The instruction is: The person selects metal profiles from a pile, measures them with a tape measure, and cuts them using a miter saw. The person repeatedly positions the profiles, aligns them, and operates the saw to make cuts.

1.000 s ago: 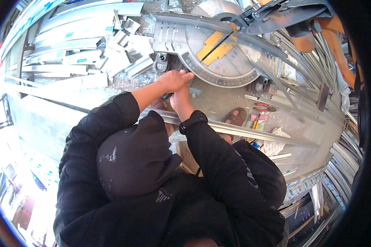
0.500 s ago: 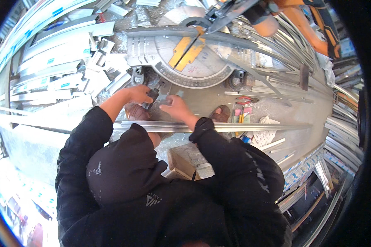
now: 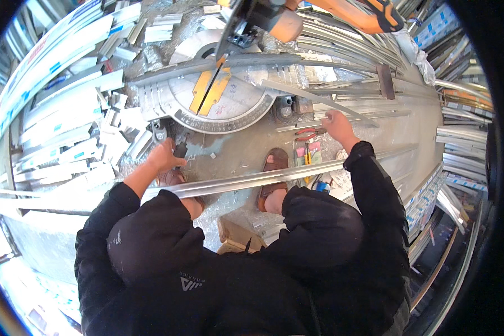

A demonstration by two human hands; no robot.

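At the left, my left hand (image 3: 163, 156) has its fingers curled against a dark hand tool (image 3: 180, 149) with a black block-like end, low beside the saw's base; its exact kind is unclear. Out to the right, my right hand (image 3: 340, 128) is closed, its fingertips beside a thin flat metal strip (image 3: 319, 102) and just above red-handled pliers (image 3: 308, 134). What its fingers hold, if anything, is too small to make out. Ahead stands a mitre saw (image 3: 218, 101) with a round silver table and a yellow insert. A long silver metal profile (image 3: 235, 182) lies crosswise in front of me.
Piled silver offcuts (image 3: 67, 134) cover the left side. Long profiles (image 3: 347, 50) lie at the far right, below the saw's orange handle (image 3: 369, 17). Small tools, including a yellow cutter (image 3: 307, 158), lie past my sandalled foot (image 3: 274, 162). A wooden block (image 3: 235, 235) sits between my legs.
My right hand has moved away from the dark tool, far to the right, near the strip and pliers. My left hand stays at the tool, slightly farther left. The whole view has shifted.
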